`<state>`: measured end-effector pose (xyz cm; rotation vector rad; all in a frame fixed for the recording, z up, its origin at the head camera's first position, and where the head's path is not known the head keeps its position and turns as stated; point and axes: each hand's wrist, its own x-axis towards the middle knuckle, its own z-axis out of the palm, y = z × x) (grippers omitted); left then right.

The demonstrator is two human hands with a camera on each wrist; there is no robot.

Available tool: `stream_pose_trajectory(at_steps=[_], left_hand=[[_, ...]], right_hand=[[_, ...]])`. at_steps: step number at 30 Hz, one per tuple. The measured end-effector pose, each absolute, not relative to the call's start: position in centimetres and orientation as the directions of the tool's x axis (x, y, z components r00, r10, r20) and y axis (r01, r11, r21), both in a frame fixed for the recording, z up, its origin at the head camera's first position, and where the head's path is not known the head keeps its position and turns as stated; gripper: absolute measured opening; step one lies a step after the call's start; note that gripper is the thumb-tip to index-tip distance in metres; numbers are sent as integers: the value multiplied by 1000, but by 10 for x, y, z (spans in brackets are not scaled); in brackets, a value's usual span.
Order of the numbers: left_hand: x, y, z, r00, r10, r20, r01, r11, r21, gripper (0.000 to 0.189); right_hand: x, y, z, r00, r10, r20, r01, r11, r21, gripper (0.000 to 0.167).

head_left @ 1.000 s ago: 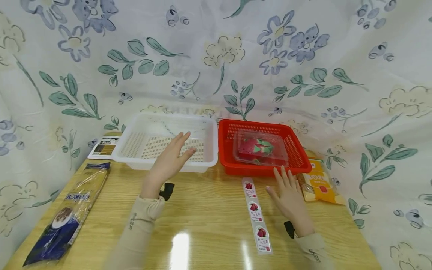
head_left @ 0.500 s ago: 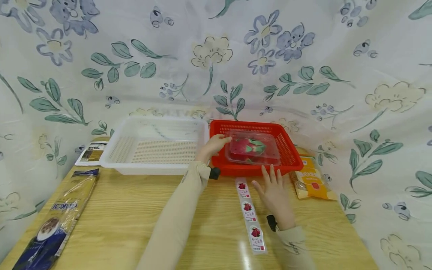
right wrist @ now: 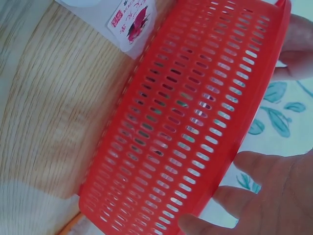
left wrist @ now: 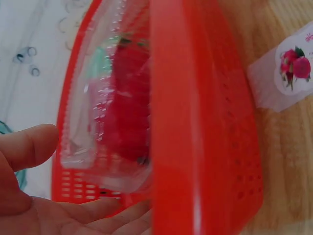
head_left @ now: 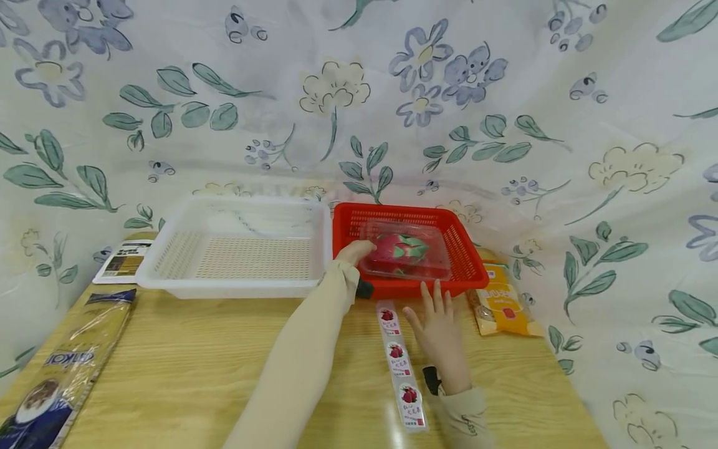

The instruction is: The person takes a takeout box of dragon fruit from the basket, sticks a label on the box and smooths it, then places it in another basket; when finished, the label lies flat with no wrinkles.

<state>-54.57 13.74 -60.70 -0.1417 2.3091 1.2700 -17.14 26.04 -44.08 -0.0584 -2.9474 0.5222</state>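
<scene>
Has left hand (head_left: pixel 354 251) released in the red basket (head_left: pixel 396 289) beside the clear box (head_left: pixel 436 265) of dragon fruit (head_left: pixel 401 248); has right hand (head_left: pixel 440 335) released and spread at the near rim (head_left: pixel 464 287).

The worktop (head_left: pixel 213 368) bears a red basket (head_left: pixel 392 290) — left of it a white basket (head_left: pixel 252 259), flat packet (head_left: pixel 126 259) and gold-blue bag (head_left: pixel 64 371); before it, stickers (head_left: pixel 399 362); right, a yellow bag (head_left: pixel 507 305).
</scene>
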Motion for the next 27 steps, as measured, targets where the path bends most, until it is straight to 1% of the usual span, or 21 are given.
stream_pose_trajectory(at_steps=[1,3,5,7,8,10,12,14,15,18,20,24,27], left_hand=[[-560,141,-625,-872,143,-469,-314,572,758,65],[-564,144,-636,-872,134,-470,-319,572,755,66],[-547,140,-622,-857,127,-499,-373,515,772,70],[-509,132,-586,-847,98,-523,-441,419,794,77],[-485,127,-562,-841,93,-534,-471,361,805,80],[-436,116,-510,-817,94,-570,-546,194,815,83],[-392,108,-465,-795,99,-598,-595,61,801,76],[-367,104,-437,-778,106,-619,-627,-78,775,69],[-358,103,-428,-770,109,-629,-638,-124,760,66],[-351,104,-418,-782,92,-616,-619,-228,751,62],[-349,104,-414,-790,87,-607,-606,-268,749,60],[-346,106,-410,-790,124,-601,-609,-269,746,54],[-340,106,-403,-809,149,-568,-586,-266,765,49]], right_hand=[[-171,259,-441,-988,65,143,11,937,-348,71],[-170,256,-441,-987,64,149,8,936,-352,71],[-169,254,-443,-986,61,157,1,934,-356,71],[-168,252,-445,-984,58,167,-6,933,-359,71],[-168,251,-446,-983,57,173,-10,932,-363,71],[-167,250,-448,-983,60,171,-8,929,-370,71],[-167,250,-449,-981,63,181,-11,925,-380,71],[-167,251,-450,-981,64,186,-12,925,-380,71],[-168,252,-450,-981,65,186,-11,925,-380,71],[-169,255,-449,-979,65,191,-12,927,-376,71],[-171,256,-448,-981,68,182,-5,928,-373,71],[-173,260,-446,-984,78,161,11,925,-380,69],[-174,260,-444,-983,82,163,12,921,-390,68]])
